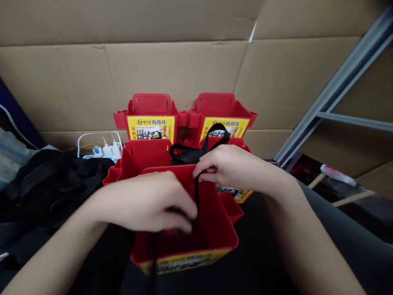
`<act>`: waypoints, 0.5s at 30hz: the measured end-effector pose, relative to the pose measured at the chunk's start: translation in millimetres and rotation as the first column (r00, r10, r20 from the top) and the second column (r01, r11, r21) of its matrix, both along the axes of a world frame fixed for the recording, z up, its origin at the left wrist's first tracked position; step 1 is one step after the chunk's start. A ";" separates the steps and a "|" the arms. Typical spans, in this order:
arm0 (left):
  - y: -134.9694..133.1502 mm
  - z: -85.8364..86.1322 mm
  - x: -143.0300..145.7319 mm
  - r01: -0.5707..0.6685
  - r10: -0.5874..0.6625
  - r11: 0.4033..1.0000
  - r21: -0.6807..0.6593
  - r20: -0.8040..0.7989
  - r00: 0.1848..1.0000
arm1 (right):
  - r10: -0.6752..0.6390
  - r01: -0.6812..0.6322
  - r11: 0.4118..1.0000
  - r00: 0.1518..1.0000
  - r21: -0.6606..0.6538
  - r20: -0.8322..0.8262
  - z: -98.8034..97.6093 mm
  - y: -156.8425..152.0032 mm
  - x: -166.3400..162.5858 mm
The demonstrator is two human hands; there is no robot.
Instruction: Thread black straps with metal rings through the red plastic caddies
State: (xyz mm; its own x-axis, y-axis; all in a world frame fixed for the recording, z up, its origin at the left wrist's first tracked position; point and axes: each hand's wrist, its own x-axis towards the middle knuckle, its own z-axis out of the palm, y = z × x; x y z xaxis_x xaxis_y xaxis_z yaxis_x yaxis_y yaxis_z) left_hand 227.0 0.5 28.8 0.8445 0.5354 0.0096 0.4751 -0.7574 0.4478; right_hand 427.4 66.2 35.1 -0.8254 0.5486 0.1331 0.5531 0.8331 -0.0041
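A red plastic box (211, 229) with a yellow printed label stands open-topped in front of me. Over its opening, my left hand (159, 203) pinches a black strap (197, 192), slightly blurred. My right hand (221, 166) grips the same strap higher up, by the box's back wall. Beyond the right hand the strap rises in a loop and lies in folds across the boxes behind. Where the strap meets the back wall is partly covered by my fingers.
Several more red boxes (150, 104) with yellow labels stand behind, against a cardboard wall (178, 69). Black fabric (52, 188) is heaped at the left, near a power strip with white chargers (109, 149). A metal frame (334, 90) slants along the right.
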 end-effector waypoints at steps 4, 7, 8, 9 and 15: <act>-8.8 26.0 -26.5 0.267 -0.299 0.930 -0.253 -0.097 0.949 | -0.012 0.012 0.999 1.000 -0.030 -0.001 1.1 0.4 1.8; -8.8 29.4 -29.0 0.035 -0.057 0.977 -0.209 -0.097 0.994 | -0.009 0.009 1.000 1.000 -0.019 -0.008 1.5 -0.7 0.9; -7.4 26.2 -25.5 -0.075 0.069 0.985 -0.157 -0.046 0.997 | -0.005 0.005 1.000 1.000 -0.017 -0.007 1.6 -1.1 0.4; -5.4 21.0 -20.2 -0.187 0.190 0.977 -0.103 0.021 0.981 | -0.002 0.002 1.000 1.000 -0.016 -0.007 1.6 -1.5 -0.1; 10.3 -17.2 13.2 -0.443 0.430 0.888 0.122 0.121 0.895 | 0.000 0.000 1.000 1.000 -0.025 -0.009 2.3 -3.1 -1.5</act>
State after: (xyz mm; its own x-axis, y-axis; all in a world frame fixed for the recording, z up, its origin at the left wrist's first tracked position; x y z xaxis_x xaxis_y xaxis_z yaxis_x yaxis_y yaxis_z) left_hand 240.2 10.9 11.6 0.5176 0.8372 0.1766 0.7363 -0.5410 0.4064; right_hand 425.9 63.1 37.4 -0.8243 0.5516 0.1271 0.5527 0.8328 -0.0297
